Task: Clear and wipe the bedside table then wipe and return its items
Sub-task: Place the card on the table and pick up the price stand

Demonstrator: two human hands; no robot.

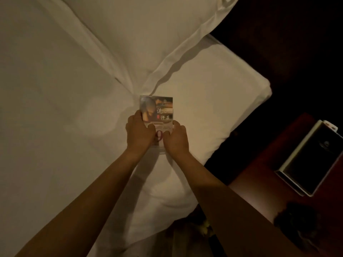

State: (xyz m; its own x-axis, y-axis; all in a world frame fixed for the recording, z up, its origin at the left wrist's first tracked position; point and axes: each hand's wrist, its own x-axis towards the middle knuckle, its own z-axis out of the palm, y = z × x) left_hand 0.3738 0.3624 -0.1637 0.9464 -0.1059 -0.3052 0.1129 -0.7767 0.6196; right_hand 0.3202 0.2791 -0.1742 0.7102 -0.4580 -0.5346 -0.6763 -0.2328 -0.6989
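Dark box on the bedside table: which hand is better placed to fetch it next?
Likely the right hand: it lies nearer the dark box, with the left hand farther off. Both hold the card on the bed.

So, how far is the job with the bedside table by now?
Early stage. Done: nothing looks finished. In hand: the left hand and right hand grip a printed sign card over the white bed, so clearing seems under way. Left: a dark box with white edges lies on the bedside table, no cloth is visible, so wiping and returning remain.
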